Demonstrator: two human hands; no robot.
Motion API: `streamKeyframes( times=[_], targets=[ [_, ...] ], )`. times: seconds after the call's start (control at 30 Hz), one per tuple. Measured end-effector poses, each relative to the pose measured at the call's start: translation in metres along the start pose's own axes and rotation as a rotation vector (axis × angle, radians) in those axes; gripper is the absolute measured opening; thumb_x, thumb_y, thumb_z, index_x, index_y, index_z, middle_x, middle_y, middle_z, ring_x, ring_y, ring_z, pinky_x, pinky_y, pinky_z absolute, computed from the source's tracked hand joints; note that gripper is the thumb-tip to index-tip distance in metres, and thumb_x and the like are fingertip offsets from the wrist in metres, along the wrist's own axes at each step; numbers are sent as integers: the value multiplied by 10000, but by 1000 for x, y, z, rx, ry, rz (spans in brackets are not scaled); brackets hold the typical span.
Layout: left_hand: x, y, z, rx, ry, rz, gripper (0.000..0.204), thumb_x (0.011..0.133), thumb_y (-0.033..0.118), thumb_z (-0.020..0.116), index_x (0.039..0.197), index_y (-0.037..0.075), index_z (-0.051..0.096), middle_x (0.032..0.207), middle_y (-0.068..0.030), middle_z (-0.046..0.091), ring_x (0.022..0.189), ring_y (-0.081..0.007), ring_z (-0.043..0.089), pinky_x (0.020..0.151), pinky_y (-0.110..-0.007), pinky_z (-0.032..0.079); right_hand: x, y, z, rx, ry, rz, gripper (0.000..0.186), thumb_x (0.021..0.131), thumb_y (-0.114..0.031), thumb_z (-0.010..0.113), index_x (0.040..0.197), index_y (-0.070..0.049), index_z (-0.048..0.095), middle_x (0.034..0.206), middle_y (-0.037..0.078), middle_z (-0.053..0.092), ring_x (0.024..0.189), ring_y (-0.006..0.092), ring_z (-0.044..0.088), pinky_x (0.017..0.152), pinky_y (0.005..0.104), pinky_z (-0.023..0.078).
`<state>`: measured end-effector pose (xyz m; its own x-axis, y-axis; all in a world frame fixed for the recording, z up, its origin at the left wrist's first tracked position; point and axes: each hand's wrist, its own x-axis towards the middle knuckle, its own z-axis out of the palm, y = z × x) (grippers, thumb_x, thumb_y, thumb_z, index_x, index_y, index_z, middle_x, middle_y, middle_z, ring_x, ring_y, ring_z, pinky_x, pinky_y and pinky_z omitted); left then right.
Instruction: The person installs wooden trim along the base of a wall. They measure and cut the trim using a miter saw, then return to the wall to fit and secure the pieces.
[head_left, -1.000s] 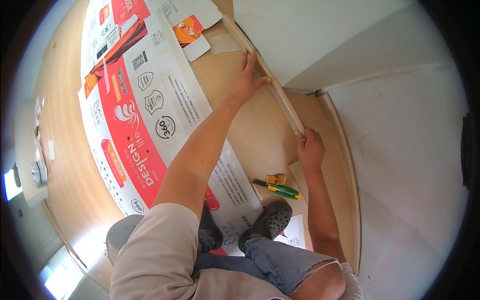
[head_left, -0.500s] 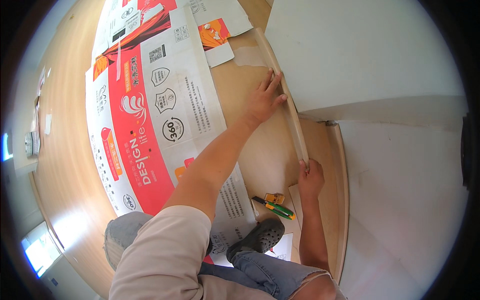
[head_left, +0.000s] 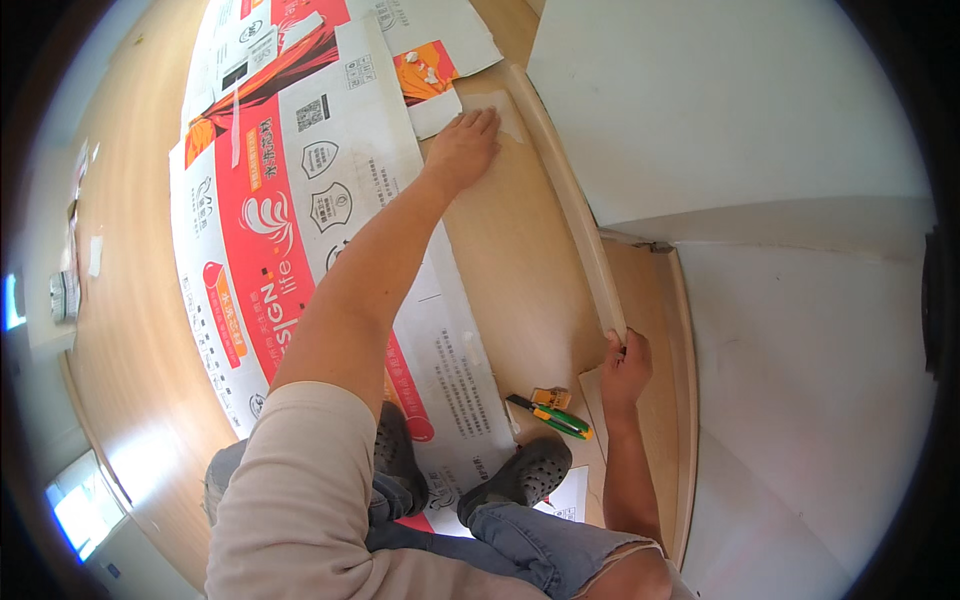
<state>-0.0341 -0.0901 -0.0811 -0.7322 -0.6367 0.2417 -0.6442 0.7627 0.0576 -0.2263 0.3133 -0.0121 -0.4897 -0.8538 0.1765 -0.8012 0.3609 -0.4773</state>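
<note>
My left hand (head_left: 465,150) lies on a brown sheet (head_left: 510,220), near the edge of the printed cardboard (head_left: 350,150). Its fingers are stretched out and nothing shows in them. A long, pale, slightly curved wooden strip (head_left: 567,190) runs along the sheet's right side. Around the near end of that strip my right hand (head_left: 627,372) is closed, thumb on top. On the brown surface left of my right hand rests a green and yellow utility knife (head_left: 552,416). It touches or nearly touches a small yellow-brown object (head_left: 551,397), too small to make out.
My feet in dark clogs (head_left: 518,475) stand on and beside the cardboard. White panels (head_left: 720,120) rise close on the right, with a wooden ledge (head_left: 685,400) below them. A wood-toned floor (head_left: 130,300) stretches along the left.
My left hand has let go of the strip and moved left and farther away onto the sheet by the cardboard. My right hand stays at the strip's near end, slightly lower.
</note>
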Motion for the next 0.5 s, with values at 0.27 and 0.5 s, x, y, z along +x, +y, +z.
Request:
streamKeyframes(
  times=[0.27, 0.5],
  targets=[
    [19, 20, -68, 204, -365, -215, 466, 1001, 345, 517, 1328, 16, 565, 1290, -167, 564, 1186, -287, 530, 1058, -416, 406, -5, 13, 13, -69, 7, 23, 201, 909, -186, 714, 944, -9, 626, 808, 130, 592, 714, 301, 590, 586, 422, 490],
    [35, 87, -9, -771, 284, -309, 594, 1013, 323, 527, 1492, 10, 366, 1507, -279, 377, 1284, -466, 474, 1043, -490, 426, 8, 4, 18, -109, -8, 9, 226, 915, -216, 708, 944, -8, 625, 810, 125, 592, 716, 301, 591, 570, 417, 488]
  ],
)
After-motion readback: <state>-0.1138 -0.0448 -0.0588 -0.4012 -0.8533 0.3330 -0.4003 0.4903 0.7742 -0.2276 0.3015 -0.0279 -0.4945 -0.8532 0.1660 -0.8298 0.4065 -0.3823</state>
